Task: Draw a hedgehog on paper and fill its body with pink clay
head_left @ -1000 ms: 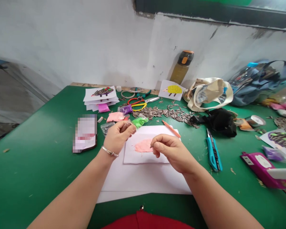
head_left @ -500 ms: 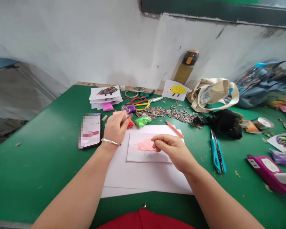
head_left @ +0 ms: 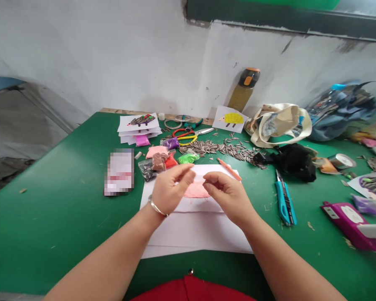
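Observation:
My left hand (head_left: 172, 188), with a silver bangle at the wrist, hovers over the left part of a small white card (head_left: 178, 205). Its fingers are stretched out, thumb a little apart, and I see nothing in them. Facing it, my right hand (head_left: 230, 194) is curled with thumb and index fingertips close together; anything between them is too small to make out. Between the hands a flat patch of pink clay (head_left: 196, 191) covers part of a pencil drawing on the card. Larger white paper (head_left: 200, 234) lies underneath.
Clay packets in pink (head_left: 157, 151), brown (head_left: 159, 162), black (head_left: 146, 170) and green (head_left: 188, 157) lie behind my left hand. Sunflower seeds (head_left: 203, 147), scissors (head_left: 188, 136) and an orange pencil (head_left: 228, 169) are further back. A phone (head_left: 119, 172) lies left, a teal cutter (head_left: 285, 200) right.
My left hand has moved right and nearer, from the clay packets to over the card beside my right hand. The packets it covered now show. My right hand has barely moved.

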Tool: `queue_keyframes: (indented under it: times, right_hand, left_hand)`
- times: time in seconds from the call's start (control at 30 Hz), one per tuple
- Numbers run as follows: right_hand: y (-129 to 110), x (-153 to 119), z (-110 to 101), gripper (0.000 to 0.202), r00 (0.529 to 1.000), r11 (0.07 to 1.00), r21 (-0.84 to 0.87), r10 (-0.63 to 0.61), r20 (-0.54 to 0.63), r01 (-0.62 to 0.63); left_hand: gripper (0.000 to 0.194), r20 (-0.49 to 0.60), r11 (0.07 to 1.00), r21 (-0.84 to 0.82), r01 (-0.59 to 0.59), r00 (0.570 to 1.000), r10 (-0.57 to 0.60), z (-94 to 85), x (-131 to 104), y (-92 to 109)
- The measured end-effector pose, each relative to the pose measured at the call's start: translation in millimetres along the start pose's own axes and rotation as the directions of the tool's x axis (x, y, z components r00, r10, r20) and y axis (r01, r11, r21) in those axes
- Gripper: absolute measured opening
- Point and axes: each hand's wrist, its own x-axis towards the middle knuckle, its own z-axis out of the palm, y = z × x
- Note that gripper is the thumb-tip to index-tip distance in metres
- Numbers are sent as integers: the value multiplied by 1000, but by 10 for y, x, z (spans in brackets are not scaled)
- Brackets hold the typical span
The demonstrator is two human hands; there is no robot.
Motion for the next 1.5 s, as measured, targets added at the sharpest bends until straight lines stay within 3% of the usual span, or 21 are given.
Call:
queue_keyframes:
  times: [0.07, 0.13, 0.23, 0.37, 0.5, 0.6, 0.77, 1.03, 1.33, 1.5]
  right_hand:
    - [-28, -8, 22, 12, 992, 986, -116, -127, -27, 123]
    - [-73, 0, 36, 11, 962, 930, -266, -273, -30, 255]
    - [-157, 38, 35, 13, 895, 804, -440, -447, -3, 400]
    - [-238, 77, 52, 16, 862, 733, -499, -502, 61, 462]
    - [-206, 64, 141, 24, 890, 796, -437, -456, 20, 418]
    - [-116, 48, 186, 30, 938, 890, -321, -346, -7, 325]
    - [-17, 46, 154, 24, 970, 944, -229, -243, 9, 238]
    - [-54, 54, 129, 17, 970, 955, -190, -240, -37, 229]
    - [-26, 62, 153, 18, 973, 971, -116, -218, -72, 209]
    - [-17, 70, 140, 13, 993, 994, 0, -113, -36, 113]
  left_hand:
    - [37, 194, 962, -212, 169, 973, -128, 114, -63, 62]
    - [37, 325, 885, -362, 292, 930, -174, 172, -76, 77]
    - [37, 379, 785, -477, 396, 898, -223, 157, -46, 57]
    - [36, 462, 633, -581, 512, 847, -262, 76, -11, 30]
    - [36, 487, 564, -602, 565, 820, -301, 53, 6, 11]
    - [38, 457, 565, -593, 573, 818, -349, 70, 20, -16]
    - [39, 418, 587, -566, 579, 815, -401, 95, 43, -65]
    - [41, 403, 642, -506, 577, 815, -415, 135, 16, -62]
    - [38, 465, 495, -561, 663, 748, -474, 145, 12, 13]
    - [39, 439, 558, -544, 627, 779, -448, 138, 21, 3]
